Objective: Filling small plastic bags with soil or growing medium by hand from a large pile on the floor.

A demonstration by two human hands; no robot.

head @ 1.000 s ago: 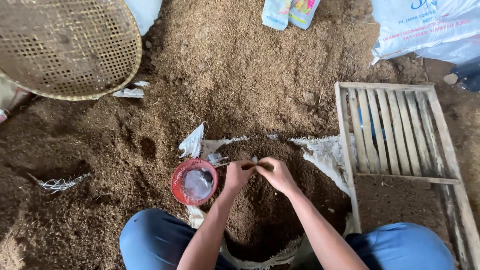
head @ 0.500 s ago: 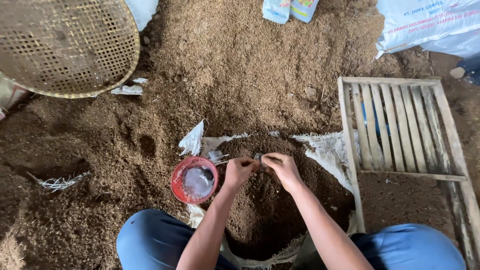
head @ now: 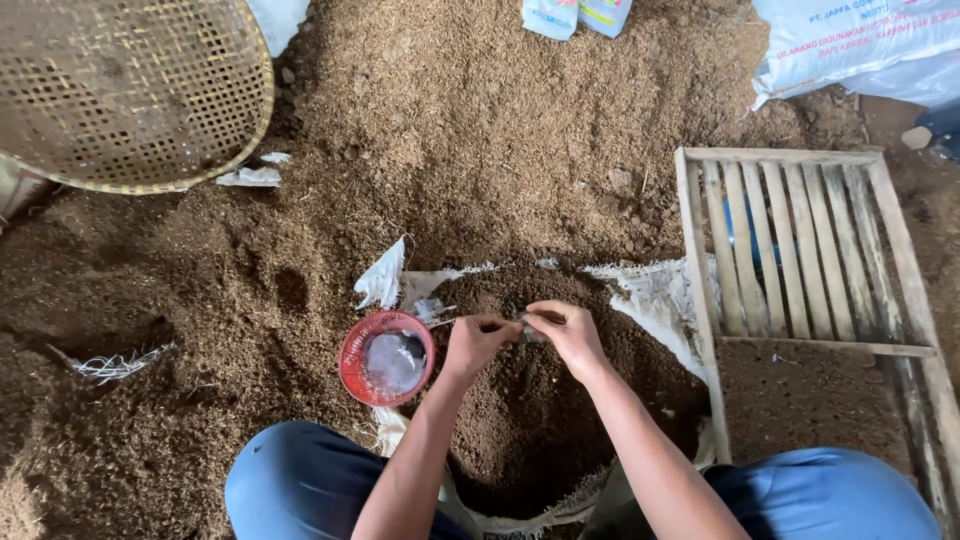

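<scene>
Both my hands meet over an open white sack (head: 650,295) filled with dark brown soil mix (head: 530,420), set between my knees. My left hand (head: 478,340) and my right hand (head: 565,332) pinch a small thin clear plastic piece (head: 527,330) between their fingertips, just above the soil. It looks like a little plastic bag, too small to tell for sure. A red round bowl (head: 352,352) holding crumpled clear plastic sits just left of my left hand.
Brown husk-like soil covers the ground all around. A wooden slatted crate (head: 800,250) lies to the right. A round woven bamboo sieve (head: 130,90) rests at top left. White printed sacks (head: 850,40) lie at the top right, and small packets (head: 575,15) at top centre.
My hands stay together over the sack, the fingers shifting slightly on the small plastic piece. The view has drifted a little; nothing else moved.
</scene>
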